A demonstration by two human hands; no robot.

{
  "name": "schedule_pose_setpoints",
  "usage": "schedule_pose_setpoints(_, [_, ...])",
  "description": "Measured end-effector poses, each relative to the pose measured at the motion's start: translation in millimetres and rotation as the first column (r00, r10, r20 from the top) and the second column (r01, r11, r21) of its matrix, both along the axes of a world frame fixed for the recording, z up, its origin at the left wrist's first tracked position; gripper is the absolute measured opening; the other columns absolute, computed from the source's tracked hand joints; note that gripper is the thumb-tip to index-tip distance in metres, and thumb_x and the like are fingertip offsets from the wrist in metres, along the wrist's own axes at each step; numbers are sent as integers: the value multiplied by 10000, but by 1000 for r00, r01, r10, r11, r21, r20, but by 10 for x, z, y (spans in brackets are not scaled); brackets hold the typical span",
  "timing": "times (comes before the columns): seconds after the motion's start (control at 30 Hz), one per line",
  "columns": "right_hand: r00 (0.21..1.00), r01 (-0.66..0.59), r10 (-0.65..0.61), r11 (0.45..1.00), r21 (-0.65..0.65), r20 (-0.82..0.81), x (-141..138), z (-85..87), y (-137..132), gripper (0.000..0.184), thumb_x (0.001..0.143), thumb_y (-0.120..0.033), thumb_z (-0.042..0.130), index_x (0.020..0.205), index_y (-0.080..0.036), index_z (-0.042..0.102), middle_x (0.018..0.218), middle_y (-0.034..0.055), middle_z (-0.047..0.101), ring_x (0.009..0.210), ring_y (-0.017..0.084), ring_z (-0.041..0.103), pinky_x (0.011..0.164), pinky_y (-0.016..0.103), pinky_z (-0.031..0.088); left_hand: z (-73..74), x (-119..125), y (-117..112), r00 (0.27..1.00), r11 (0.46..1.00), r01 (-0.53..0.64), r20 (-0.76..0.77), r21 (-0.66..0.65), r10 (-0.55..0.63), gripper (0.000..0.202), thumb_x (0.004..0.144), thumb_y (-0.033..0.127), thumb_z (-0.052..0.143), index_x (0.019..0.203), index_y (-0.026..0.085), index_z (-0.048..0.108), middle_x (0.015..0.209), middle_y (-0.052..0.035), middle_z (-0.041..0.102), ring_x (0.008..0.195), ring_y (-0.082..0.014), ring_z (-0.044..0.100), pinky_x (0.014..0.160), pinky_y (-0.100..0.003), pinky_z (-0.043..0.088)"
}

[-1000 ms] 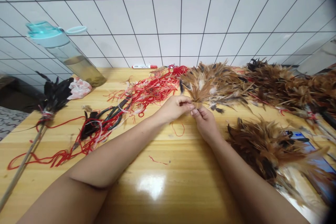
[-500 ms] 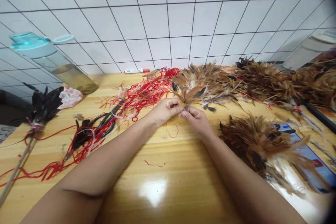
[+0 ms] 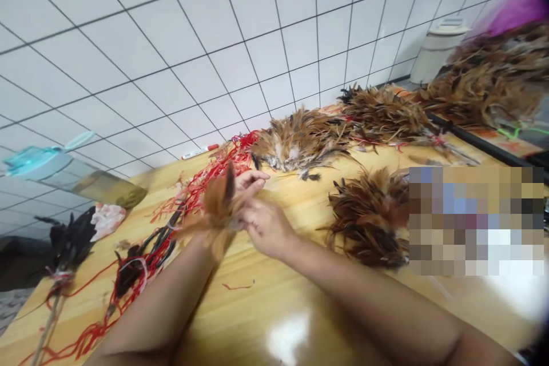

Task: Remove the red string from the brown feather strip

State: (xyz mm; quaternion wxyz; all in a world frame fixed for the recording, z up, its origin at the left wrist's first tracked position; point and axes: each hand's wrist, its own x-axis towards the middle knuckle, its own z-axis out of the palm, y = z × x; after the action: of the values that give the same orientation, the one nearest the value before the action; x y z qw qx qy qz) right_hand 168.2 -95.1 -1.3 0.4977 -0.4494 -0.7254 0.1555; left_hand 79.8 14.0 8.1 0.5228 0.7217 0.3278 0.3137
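My right hand (image 3: 266, 227) is closed, its fingertips pinching the base of a small bunch of brown feathers (image 3: 218, 206). The bunch fans out to the left over my left forearm, blurred by motion, with one dark feather standing up. Just behind it is my left hand (image 3: 251, 182), its thumb and forefinger drawn close together and pointing right. Whatever lies between those fingertips is too small to make out. Beyond the hands, red string (image 3: 206, 174) lies tangled beside a large pile of brown feathers (image 3: 300, 140).
At left stand a teal-lidded bottle (image 3: 72, 174) and a stick with black feathers (image 3: 71, 240). Black-handled scissors (image 3: 165, 240) lie among red string. A marker (image 3: 199, 152) is near the wall. More brown feathers (image 3: 369, 217) lie at right, beside a pixelated patch. Behind stands a white container (image 3: 440, 48).
The feather bunch has swung left and toward me, now held from the right hand's side. My hands have crossed closer together, and the view has tilted and turned right.
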Motion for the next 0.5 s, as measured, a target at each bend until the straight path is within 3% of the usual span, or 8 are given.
schedule_pose_setpoints(0.07, [991,-70,64,997,43,120,-86,43,-106,293,791,-71,441,970,-153,658,950,69,659,881,172,599,785,277,473,16,123,-27,983,969,85,-177,232,-43,165,781,284,640,885,160,672,860,-51,657,798,-152,579,733,-276,455])
schedule_pose_setpoints(0.1, [982,-92,82,994,56,169,-122,60,-154,285,800,-85,443,965,-151,666,928,64,659,858,171,600,771,276,471,19,201,-47,964,924,148,-261,352,-55,153,805,273,608,892,165,674,883,-58,657,828,-161,580,770,-293,456])
schedule_pose_setpoints(0.2, [966,-132,110,988,80,236,-211,105,-270,277,813,-111,457,962,-166,684,915,48,658,827,162,595,752,275,460,1,476,-91,908,725,302,-419,619,-21,175,856,234,530,945,175,669,950,-78,644,910,-183,569,852,-337,448])
schedule_pose_setpoints(0.27, [963,-147,122,985,87,242,-260,129,-322,287,816,-126,470,989,-188,690,926,35,659,814,156,593,738,272,455,-47,663,-89,890,657,334,-456,676,15,203,872,236,509,996,173,657,982,-87,637,951,-196,561,882,-350,442])
schedule_pose_setpoints(0.4, [952,-183,154,979,87,263,-332,139,-379,292,818,-146,482,1015,-219,685,903,19,649,794,152,580,708,263,451,-177,911,-61,876,632,338,-479,697,59,183,841,211,552,991,169,649,957,-84,613,948,-204,543,882,-349,442])
schedule_pose_setpoints(0.5, [953,-186,158,979,88,259,-345,121,-388,270,822,-148,480,1004,-213,669,876,28,629,793,153,571,698,263,448,-191,860,-63,870,621,368,-492,693,34,144,843,144,508,884,167,644,902,-76,604,913,-192,536,860,-335,440])
